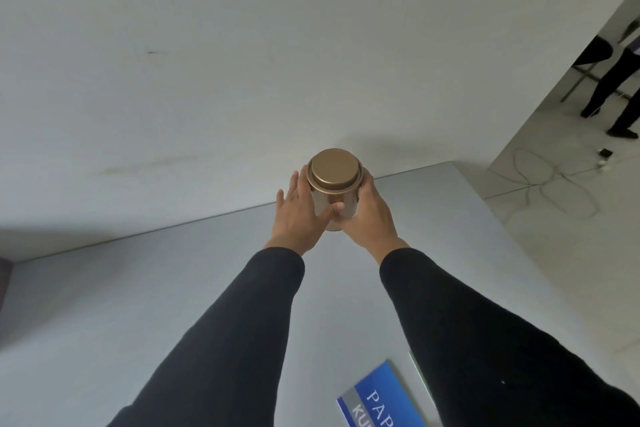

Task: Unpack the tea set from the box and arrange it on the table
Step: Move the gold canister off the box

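Observation:
A round gold metal tea tin (pixel 335 180) with a flat lid stands near the far edge of the grey table (pixel 145 288). My right hand (pixel 369 215) wraps its right side, thumb across the front. My left hand (pixel 298 215) rests flat against its left side with fingers straight and thumb touching the tin's front. Both arms wear black sleeves. The tin's base is hidden behind my hands.
A blue and white box (pixel 372 399) with white lettering lies at the table's near edge. A white wall rises right behind the table. On the floor at right lie cables (pixel 550 184), and a person's dark legs (pixel 613 87) stand at the far right.

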{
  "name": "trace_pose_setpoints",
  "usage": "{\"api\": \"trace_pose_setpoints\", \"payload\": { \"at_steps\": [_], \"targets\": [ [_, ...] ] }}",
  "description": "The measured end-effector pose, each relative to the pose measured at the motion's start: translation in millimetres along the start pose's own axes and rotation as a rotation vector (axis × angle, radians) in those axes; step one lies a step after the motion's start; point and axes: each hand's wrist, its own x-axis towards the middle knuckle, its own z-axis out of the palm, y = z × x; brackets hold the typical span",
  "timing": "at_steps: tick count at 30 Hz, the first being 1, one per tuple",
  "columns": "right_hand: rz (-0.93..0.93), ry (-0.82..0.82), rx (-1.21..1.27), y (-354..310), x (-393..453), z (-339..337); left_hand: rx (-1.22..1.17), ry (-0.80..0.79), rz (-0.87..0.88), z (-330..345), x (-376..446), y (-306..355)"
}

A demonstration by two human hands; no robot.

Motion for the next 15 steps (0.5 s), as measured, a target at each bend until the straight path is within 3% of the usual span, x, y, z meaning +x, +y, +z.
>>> {"api": "trace_pose_setpoints", "payload": {
  "at_steps": [15],
  "targets": [
    [0.005,-0.032,0.074,56.8,47.4,-3.8,0.017,-0.007,-0.044,52.4,42.7,7.4]
  ]
}}
